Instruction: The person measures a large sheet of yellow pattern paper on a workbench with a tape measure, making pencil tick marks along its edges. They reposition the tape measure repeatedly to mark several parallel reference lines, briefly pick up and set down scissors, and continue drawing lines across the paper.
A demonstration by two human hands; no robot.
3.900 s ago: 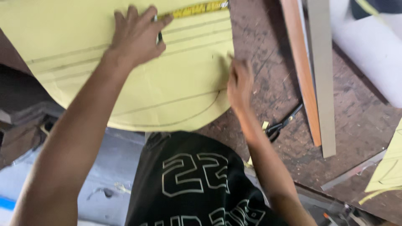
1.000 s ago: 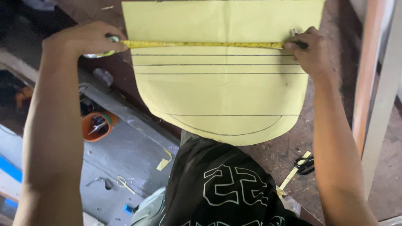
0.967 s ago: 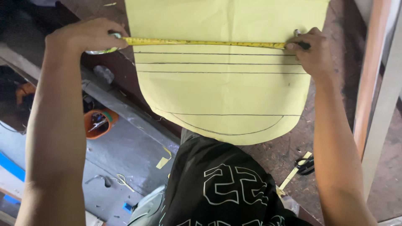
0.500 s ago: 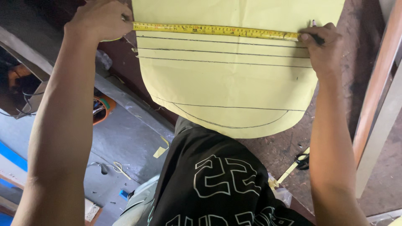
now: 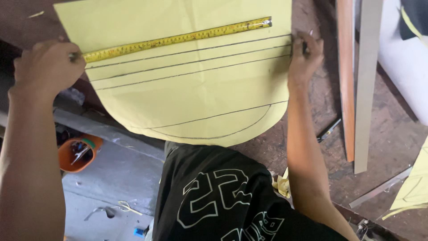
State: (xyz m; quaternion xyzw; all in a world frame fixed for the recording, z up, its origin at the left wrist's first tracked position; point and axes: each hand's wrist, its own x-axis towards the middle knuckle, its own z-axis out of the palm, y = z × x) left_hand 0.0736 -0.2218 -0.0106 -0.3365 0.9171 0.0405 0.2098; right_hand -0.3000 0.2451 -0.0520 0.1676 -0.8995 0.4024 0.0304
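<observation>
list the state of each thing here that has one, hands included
left hand: closed around the tape measure's case end
right hand: gripping a dark pen at the paper's right edge
tape measure: blade extended, lying slanted across the paper
yellow paper pattern: flat on the bench, lined, rounded end overhanging
orange cup: upright on the floor, holding tools
wood strips: lying flat, side by side

paper sheet [image 5: 187, 89]: pale yellow, black lines | tape measure [image 5: 178, 39]: yellow | bucket [image 5: 67, 154]: orange
</observation>
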